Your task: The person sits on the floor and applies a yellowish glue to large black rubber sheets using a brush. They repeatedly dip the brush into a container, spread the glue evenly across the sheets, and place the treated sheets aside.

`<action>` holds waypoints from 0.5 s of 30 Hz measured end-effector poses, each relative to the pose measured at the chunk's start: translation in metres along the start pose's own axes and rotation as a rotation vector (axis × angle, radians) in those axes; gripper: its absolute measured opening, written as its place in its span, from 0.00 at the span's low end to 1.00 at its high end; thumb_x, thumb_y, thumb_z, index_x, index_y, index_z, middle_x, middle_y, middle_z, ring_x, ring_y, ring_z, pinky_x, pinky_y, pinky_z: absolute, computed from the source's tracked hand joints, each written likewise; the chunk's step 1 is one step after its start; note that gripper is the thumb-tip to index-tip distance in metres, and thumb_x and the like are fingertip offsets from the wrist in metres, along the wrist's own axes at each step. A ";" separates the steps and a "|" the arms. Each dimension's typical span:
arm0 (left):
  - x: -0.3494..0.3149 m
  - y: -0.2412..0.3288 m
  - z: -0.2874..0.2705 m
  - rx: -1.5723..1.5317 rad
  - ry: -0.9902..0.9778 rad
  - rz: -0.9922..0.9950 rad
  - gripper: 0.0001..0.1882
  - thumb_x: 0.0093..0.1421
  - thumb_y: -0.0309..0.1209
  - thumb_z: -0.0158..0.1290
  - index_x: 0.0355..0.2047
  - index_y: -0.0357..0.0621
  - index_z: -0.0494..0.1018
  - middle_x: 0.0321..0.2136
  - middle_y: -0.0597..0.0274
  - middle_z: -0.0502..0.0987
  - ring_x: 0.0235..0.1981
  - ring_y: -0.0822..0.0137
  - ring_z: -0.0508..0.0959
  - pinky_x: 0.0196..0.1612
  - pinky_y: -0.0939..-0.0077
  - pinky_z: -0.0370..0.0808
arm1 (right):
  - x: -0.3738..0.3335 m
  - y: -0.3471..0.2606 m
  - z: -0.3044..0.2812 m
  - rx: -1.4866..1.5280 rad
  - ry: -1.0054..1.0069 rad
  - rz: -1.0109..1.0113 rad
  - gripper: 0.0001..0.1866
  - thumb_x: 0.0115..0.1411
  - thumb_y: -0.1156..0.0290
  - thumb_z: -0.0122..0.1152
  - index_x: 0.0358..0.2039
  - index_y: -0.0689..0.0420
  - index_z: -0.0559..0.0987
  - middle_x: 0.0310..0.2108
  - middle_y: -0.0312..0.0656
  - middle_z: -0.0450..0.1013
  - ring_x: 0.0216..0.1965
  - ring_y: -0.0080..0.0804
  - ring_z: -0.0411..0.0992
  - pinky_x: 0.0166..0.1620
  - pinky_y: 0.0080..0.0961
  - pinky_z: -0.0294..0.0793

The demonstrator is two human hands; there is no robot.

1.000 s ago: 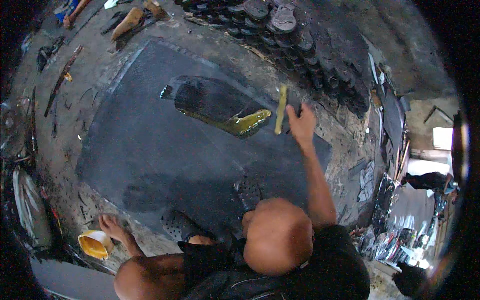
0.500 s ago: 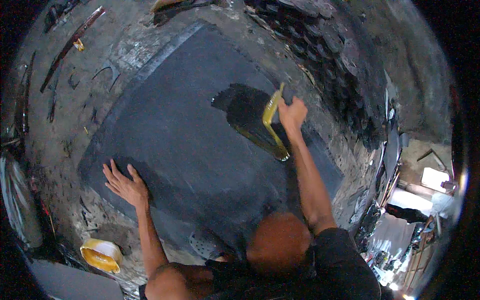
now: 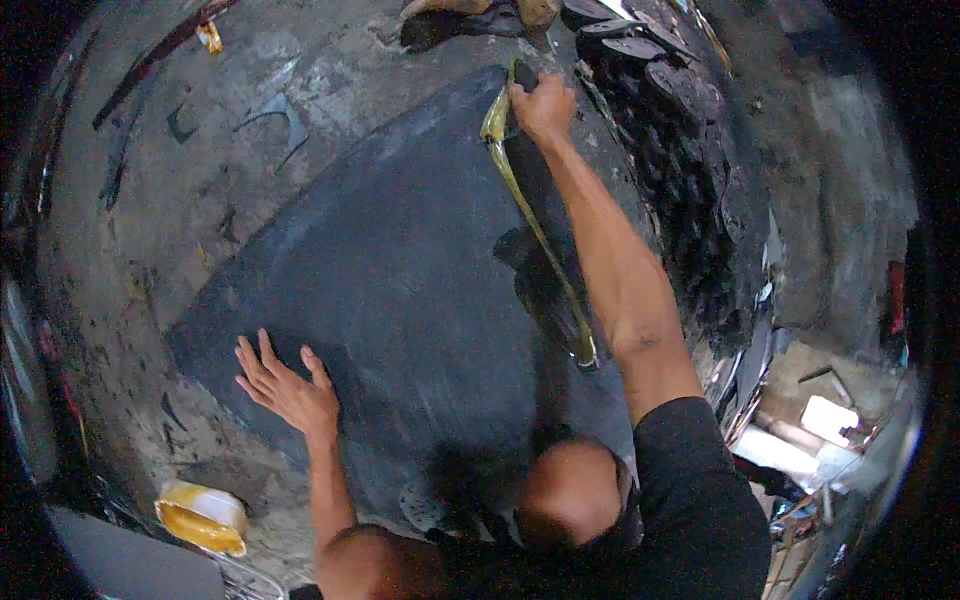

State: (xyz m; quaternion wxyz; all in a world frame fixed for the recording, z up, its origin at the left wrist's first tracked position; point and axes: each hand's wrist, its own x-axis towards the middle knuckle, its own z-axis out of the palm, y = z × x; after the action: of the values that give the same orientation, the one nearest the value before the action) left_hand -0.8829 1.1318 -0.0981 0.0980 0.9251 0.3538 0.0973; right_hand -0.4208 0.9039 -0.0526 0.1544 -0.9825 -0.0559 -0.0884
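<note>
A large dark flat sheet [image 3: 370,230] lies on the ground. On its left part my left hand [image 3: 295,395] rests with fingers spread, holding nothing. My right hand [image 3: 546,105] reaches to the sheet's far corner, its fingers closed on a small dark flat piece [image 3: 525,74], partly hidden by the hand. Beside that piece a glossy yellow-green strip of what looks like wet glue [image 3: 530,205] runs toward me along the sheet's right side. A darker, shiny patch [image 3: 540,285] shows on the sheet near the strip's lower half.
A white tub [image 3: 205,500] with yellow inside stands at lower left. Stacked dark cut pieces [image 3: 675,165] line the right side. Curved scraps [image 3: 290,120] and a long dark strip [image 3: 150,75] lie on the ground at upper left. A grey panel [image 3: 130,555] is at the lower-left edge.
My right hand has moved away from me to the far corner, and the yellow-green strip now stretches longer along the right side. My left hand stays spread on the sheet. The view has shifted.
</note>
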 end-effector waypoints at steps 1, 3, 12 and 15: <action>0.002 -0.007 -0.004 0.013 -0.009 0.002 0.31 0.70 0.46 0.48 0.69 0.45 0.61 0.72 0.52 0.56 0.74 0.51 0.53 0.74 0.44 0.44 | -0.009 -0.001 0.003 -0.052 0.019 -0.035 0.24 0.54 0.54 0.70 0.42 0.63 0.83 0.38 0.59 0.81 0.43 0.59 0.79 0.48 0.49 0.78; 0.002 -0.007 -0.003 0.018 -0.013 0.000 0.32 0.70 0.46 0.48 0.69 0.45 0.61 0.72 0.51 0.56 0.74 0.50 0.53 0.74 0.44 0.45 | 0.003 -0.002 -0.001 -0.059 -0.001 -0.147 0.24 0.56 0.54 0.70 0.45 0.61 0.83 0.39 0.57 0.81 0.43 0.57 0.80 0.48 0.49 0.78; 0.011 0.001 0.004 0.060 0.040 0.017 0.32 0.71 0.47 0.45 0.70 0.46 0.59 0.72 0.52 0.55 0.75 0.52 0.52 0.74 0.44 0.44 | -0.020 -0.024 -0.015 0.006 -0.420 -0.873 0.21 0.56 0.71 0.64 0.51 0.45 0.83 0.41 0.45 0.82 0.45 0.53 0.78 0.47 0.49 0.77; 0.007 0.005 0.026 0.066 0.063 0.047 0.33 0.71 0.47 0.45 0.71 0.47 0.57 0.73 0.53 0.54 0.75 0.52 0.50 0.74 0.44 0.42 | 0.030 0.004 0.000 0.086 -0.340 -1.089 0.24 0.51 0.80 0.60 0.49 0.46 0.84 0.44 0.44 0.81 0.47 0.52 0.77 0.49 0.47 0.76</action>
State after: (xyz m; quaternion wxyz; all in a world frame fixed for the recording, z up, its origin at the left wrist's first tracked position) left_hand -0.8683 1.1295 -0.1211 0.0540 0.9323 0.3378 0.1171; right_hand -0.3907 0.9029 -0.0484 0.1152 -0.8051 -0.5818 0.0065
